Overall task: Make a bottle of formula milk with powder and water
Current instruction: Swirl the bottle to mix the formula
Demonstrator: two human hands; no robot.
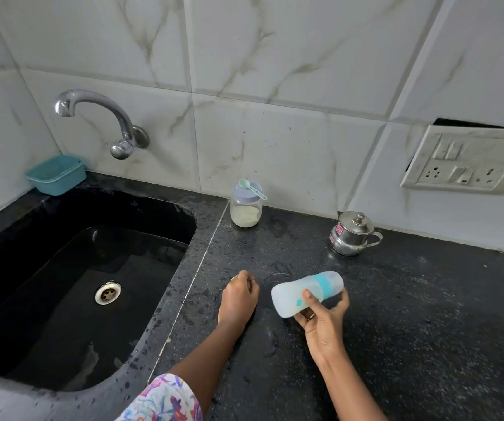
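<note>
Right hand [323, 317] grips capped bottle [305, 291] sideways, thumb across it. Left hand [240, 294] just beside, fingers curled; holding anything? Can't tell. Likely early prep: uncap next; powder jar [245, 208] sits beyond left hand.

A chrome tap [92, 107] overhangs the black sink [47, 314] — a teal tub [54, 174] (back-left corner) sits behind it.

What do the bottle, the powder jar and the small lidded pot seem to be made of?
Bottle: probably plastic, frosted and translucent, with a teal band.
Jar: clear glass or plastic, I cannot tell which; the powder shows through it. Its lid looks like pale plastic.
Pot: polished metal, likely steel, since it shines and reflects.
</note>
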